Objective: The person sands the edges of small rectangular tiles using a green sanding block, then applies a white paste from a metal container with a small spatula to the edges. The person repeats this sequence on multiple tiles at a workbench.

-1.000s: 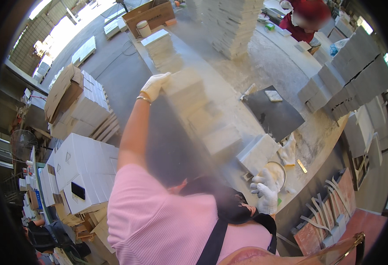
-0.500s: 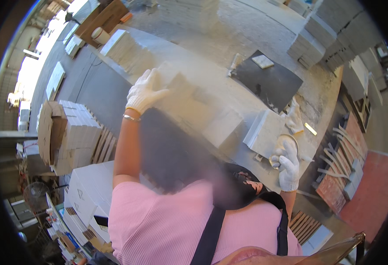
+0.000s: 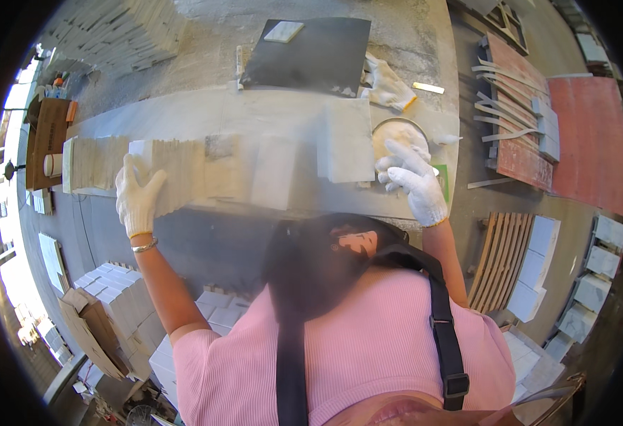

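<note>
My left hand [image 3: 139, 195], in a white knit glove, is at the near edge of a row of upright stone tiles [image 3: 176, 170] on the worktable. Its thumb and fingers are spread beside a whiter tile [image 3: 141, 147] that stands in the row. My right hand [image 3: 416, 183], gloved too, hovers at the near side of a round dish of pale powder or paste [image 3: 403, 130]. Its fingers are loosely bent and apart, with nothing visible in them. Left of the dish lies a small stack of pale flat tiles [image 3: 347, 142]. Haze blurs the middle of the table.
A dark sheet [image 3: 308, 60] bears a light tile [image 3: 283, 31]; a spare glove [image 3: 389, 85] lies beside it. More stacked tiles [image 3: 119, 32] stand at the far left. On the right are a reddish board [image 3: 517, 135] with curved strips and a slatted pallet [image 3: 499, 259].
My view has swung to the right. My left hand has come to the near edge of the tile row; my right hand stays by the dish, its fingers spread more.
</note>
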Action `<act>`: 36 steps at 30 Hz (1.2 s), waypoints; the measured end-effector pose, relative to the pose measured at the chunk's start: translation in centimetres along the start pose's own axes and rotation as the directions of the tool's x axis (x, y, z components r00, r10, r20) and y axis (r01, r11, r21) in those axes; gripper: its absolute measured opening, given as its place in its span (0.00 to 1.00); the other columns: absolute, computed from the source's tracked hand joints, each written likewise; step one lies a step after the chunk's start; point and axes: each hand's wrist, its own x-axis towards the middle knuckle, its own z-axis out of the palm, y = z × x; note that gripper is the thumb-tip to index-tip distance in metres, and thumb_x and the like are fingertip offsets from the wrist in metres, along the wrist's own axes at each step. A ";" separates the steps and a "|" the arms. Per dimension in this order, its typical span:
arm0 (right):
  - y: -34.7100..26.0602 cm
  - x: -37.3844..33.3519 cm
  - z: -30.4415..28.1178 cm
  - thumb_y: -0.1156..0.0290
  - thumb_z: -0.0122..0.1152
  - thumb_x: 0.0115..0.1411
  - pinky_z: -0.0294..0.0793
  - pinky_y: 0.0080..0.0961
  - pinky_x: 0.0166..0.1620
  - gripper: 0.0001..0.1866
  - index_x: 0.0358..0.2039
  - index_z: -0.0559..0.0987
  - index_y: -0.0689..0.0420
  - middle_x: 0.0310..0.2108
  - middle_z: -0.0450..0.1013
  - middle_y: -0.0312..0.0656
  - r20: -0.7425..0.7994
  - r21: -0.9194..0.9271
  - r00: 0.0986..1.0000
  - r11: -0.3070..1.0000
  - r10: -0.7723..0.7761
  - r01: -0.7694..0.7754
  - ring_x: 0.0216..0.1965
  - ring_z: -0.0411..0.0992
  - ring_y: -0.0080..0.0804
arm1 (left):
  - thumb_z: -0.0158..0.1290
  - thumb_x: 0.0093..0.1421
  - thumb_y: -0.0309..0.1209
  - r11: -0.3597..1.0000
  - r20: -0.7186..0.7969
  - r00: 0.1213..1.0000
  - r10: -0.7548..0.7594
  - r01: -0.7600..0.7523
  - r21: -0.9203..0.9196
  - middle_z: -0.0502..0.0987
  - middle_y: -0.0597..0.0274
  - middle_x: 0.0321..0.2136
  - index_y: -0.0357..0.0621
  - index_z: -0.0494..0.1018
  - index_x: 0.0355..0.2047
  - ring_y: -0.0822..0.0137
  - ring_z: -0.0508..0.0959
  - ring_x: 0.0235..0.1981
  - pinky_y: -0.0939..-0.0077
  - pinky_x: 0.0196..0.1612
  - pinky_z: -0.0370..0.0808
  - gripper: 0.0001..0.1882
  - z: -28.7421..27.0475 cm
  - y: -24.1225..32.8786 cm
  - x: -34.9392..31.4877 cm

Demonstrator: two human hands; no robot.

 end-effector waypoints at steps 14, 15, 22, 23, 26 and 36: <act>1.6 0.4 0.5 0.74 0.62 0.64 0.75 0.21 0.37 0.29 0.66 0.73 0.63 0.35 0.78 0.37 0.106 -0.177 0.993 0.982 -0.047 0.065 0.33 0.75 0.22 | 0.63 0.62 0.41 0.675 0.523 0.708 0.475 0.088 -0.733 0.84 0.60 0.41 0.40 0.73 0.64 0.70 0.81 0.42 0.73 0.50 0.77 0.32 5.7 21.8 -12.6; 1.6 0.3 0.6 0.74 0.62 0.64 0.75 0.20 0.36 0.29 0.66 0.73 0.63 0.34 0.77 0.37 0.111 -0.165 0.992 0.984 -0.055 0.073 0.33 0.74 0.22 | 0.63 0.61 0.44 0.684 0.520 0.712 0.472 0.077 -0.726 0.84 0.58 0.39 0.41 0.73 0.64 0.66 0.81 0.40 0.70 0.49 0.77 0.34 5.7 22.4 -12.7; 1.8 0.0 0.9 0.72 0.61 0.64 0.74 0.20 0.35 0.30 0.67 0.72 0.64 0.34 0.77 0.36 0.157 -0.153 0.987 0.987 -0.029 0.053 0.32 0.74 0.22 | 0.68 0.53 0.49 0.792 0.504 0.723 0.473 -0.097 -0.603 0.79 0.57 0.28 0.37 0.67 0.68 0.59 0.80 0.32 0.63 0.39 0.77 0.47 5.8 24.0 -12.6; 1.9 -0.1 0.8 0.71 0.61 0.64 0.74 0.20 0.36 0.31 0.67 0.72 0.63 0.34 0.77 0.36 0.154 -0.155 0.988 0.987 -0.021 0.045 0.32 0.74 0.22 | 0.68 0.52 0.49 0.806 0.506 0.721 0.472 -0.121 -0.580 0.78 0.58 0.28 0.36 0.66 0.68 0.60 0.80 0.32 0.64 0.39 0.77 0.48 5.9 24.1 -12.6; 2.3 0.0 0.7 0.71 0.61 0.64 0.75 0.20 0.36 0.31 0.68 0.72 0.63 0.34 0.77 0.36 0.183 -0.147 0.983 0.987 -0.033 0.061 0.33 0.74 0.22 | 0.69 0.52 0.48 0.790 0.505 0.735 0.452 -0.067 -0.610 0.78 0.58 0.28 0.34 0.64 0.69 0.65 0.79 0.32 0.68 0.38 0.76 0.49 6.4 24.0 -12.5; 0.9 -0.1 1.6 0.70 0.61 0.65 0.76 0.22 0.39 0.30 0.67 0.72 0.62 0.36 0.77 0.36 0.223 -0.170 0.974 0.985 0.025 0.014 0.34 0.75 0.23 | 0.63 0.62 0.37 0.312 0.511 0.695 0.505 0.405 -0.859 0.82 0.61 0.44 0.32 0.76 0.57 0.73 0.79 0.43 0.76 0.47 0.76 0.27 8.0 22.3 -11.8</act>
